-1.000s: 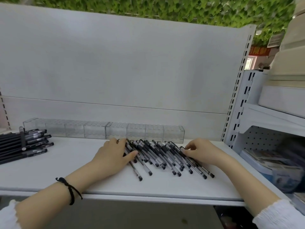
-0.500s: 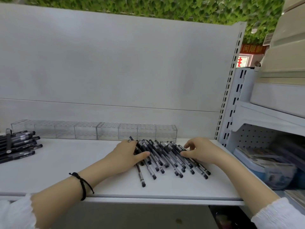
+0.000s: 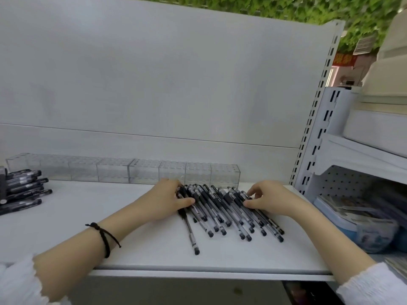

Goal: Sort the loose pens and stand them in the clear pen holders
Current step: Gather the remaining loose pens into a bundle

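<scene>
Two hands bracket the loose pens (image 3: 222, 208) — left hand (image 3: 166, 200) curled round one edge, right hand (image 3: 269, 198) the other.

I count two hands here, my left hand (image 3: 166, 201) and right hand (image 3: 272, 200), with about a dozen loose pens (image 3: 220, 208) between them, too overlapped for an exact number. There are eight clear pen holders (image 3: 143, 172) and five or six dark pens (image 3: 26, 188), partly cut off. One black cord (image 3: 104, 237) circles my left wrist.
</scene>
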Demonstrator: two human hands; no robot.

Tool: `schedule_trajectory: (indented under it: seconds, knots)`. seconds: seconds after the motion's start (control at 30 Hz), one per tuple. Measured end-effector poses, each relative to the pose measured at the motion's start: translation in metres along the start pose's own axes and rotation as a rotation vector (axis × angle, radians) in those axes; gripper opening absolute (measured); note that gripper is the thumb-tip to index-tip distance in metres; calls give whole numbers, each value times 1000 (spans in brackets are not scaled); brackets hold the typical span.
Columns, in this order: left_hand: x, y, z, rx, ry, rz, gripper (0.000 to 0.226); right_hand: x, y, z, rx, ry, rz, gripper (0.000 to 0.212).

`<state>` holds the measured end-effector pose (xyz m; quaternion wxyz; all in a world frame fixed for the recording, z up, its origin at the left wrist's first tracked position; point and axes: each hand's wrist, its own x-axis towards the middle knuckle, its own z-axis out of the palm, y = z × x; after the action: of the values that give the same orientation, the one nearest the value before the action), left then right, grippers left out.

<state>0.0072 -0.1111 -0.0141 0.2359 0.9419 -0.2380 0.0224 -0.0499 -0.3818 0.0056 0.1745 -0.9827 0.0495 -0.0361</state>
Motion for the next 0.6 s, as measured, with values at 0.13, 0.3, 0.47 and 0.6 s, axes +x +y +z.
schedule_trajectory:
  seconds: [0.13,0.3,0.47,0.6]
  knots:
    - [8,5,3,-18,2,63,34,3,-5,-1,23,-22,5,38]
    - [12,-5,0,-26,86,116,43,4,-18,-4,-41,70,-48,28]
    - [19,-16,-3,-249,193,207,4,3,-62,6,60,-14,-191,25]
    - [22,-21,-1,-406,232,120,12,16,-90,23,0,-27,-168,42]
